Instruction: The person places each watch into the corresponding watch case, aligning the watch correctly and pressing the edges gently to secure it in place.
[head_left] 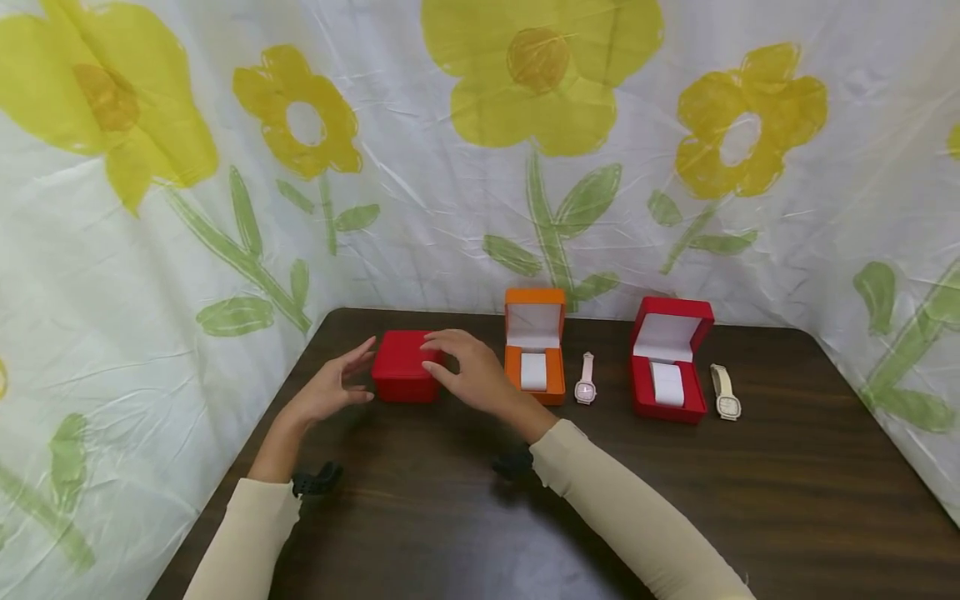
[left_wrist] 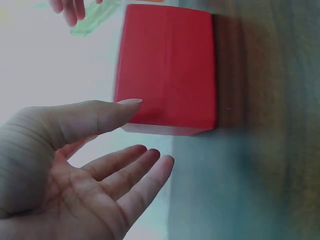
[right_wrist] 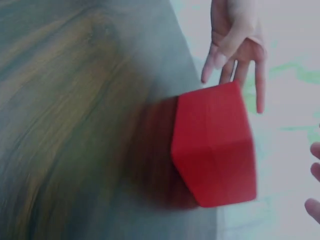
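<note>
A closed red box sits on the dark wooden table, at its left side. My left hand is just left of the box, its fingers spread and relaxed. In the left wrist view, the thumb of that hand overlaps the near end of the red box; whether it touches cannot be told. From the right, my right hand reaches over the box's right side with loosely bent fingers. The right wrist view has only its fingertips at the edge, apart from the red box.
Right of the hands stands an open orange box with a white cushion, and a pale pink watch beside it. Further right are an open red box and a cream watch. A flowered curtain hangs behind the table.
</note>
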